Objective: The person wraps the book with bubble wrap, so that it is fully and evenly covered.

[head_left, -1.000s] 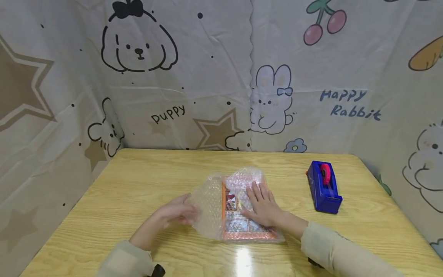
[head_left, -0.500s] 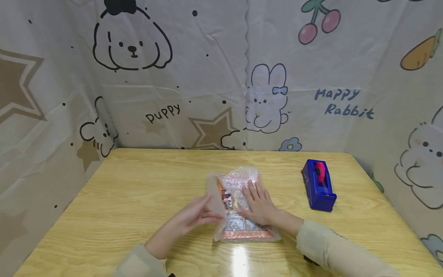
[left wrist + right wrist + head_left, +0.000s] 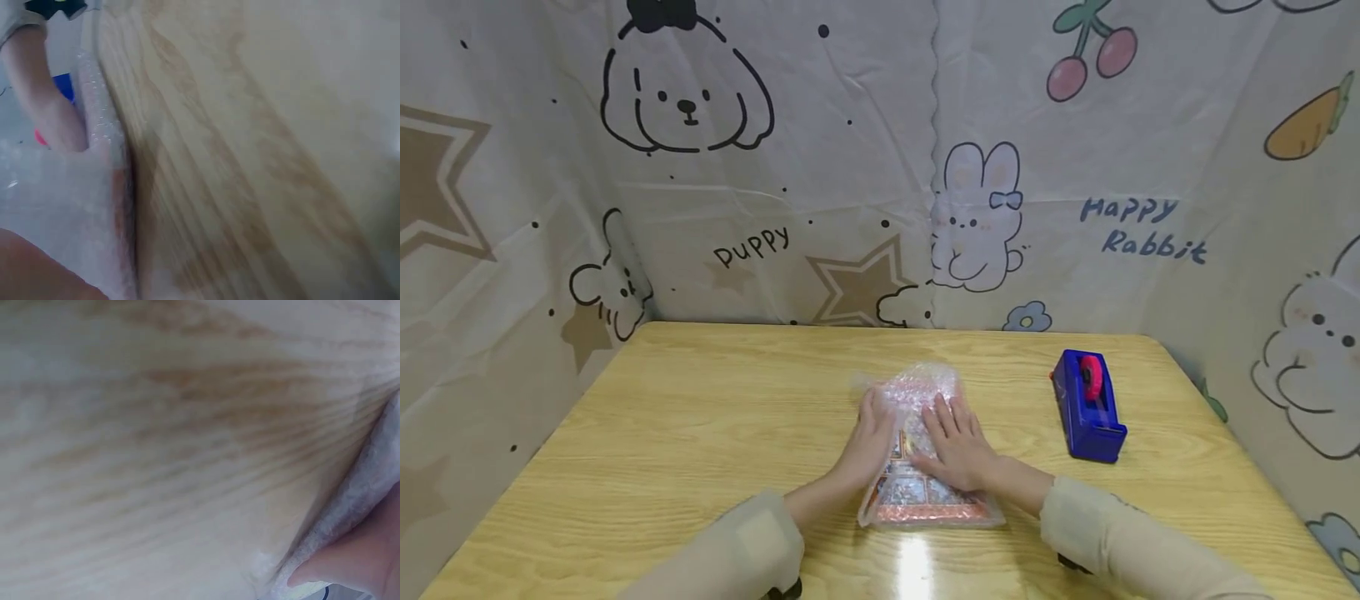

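Observation:
A flat, orange-bordered item with printed pictures lies on the table, covered by clear bubble wrap. My right hand rests on top of it, fingers spread and straight. Along its left side, my left hand presses the folded-over flap of wrap against the item. In the left wrist view, the bubble-wrapped edge stands a little above the tabletop, with part of the left hand at the lower corner. The right wrist view catches part of the right hand against the wrap.
A blue tape dispenser with a pink-cored roll stands on the right of the wooden table. Behind the table hangs a cartoon-printed cloth, which also runs along both sides.
My left hand has moved right, folding the loose left flap of bubble wrap over the item, and now lies on it. My right hand has stayed on the item.

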`<act>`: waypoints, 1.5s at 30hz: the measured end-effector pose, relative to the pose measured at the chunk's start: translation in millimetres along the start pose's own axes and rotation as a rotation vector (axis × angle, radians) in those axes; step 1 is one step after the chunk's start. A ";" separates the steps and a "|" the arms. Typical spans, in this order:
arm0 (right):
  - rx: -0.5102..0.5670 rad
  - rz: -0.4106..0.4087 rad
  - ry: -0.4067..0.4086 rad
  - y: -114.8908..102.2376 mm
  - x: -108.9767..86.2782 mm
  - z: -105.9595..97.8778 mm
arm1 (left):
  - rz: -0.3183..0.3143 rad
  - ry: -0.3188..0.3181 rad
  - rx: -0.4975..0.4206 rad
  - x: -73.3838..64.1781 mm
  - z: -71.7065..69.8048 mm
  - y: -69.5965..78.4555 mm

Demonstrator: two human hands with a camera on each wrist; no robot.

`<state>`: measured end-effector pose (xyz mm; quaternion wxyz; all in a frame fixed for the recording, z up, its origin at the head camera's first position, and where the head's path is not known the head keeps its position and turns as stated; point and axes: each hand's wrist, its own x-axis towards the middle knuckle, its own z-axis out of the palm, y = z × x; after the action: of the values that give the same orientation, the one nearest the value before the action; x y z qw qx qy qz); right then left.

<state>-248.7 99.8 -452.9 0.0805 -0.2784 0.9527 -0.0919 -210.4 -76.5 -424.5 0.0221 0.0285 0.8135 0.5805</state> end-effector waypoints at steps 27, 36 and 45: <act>0.665 0.051 -0.124 14.0 6.4 -10.2 | -0.144 0.008 0.070 13.0 43.8 -8.9; 0.653 0.040 -0.197 14.1 7.0 -18.0 | -0.075 0.006 0.329 12.9 48.5 -6.5; 0.641 0.019 -0.263 24.4 5.9 -22.3 | 0.052 -0.309 0.555 22.9 23.4 -9.4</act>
<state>-270.8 119.7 -437.2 0.2867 -0.2394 0.8595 -0.3490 -231.8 -55.9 -441.1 0.1219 0.1419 0.9269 0.3254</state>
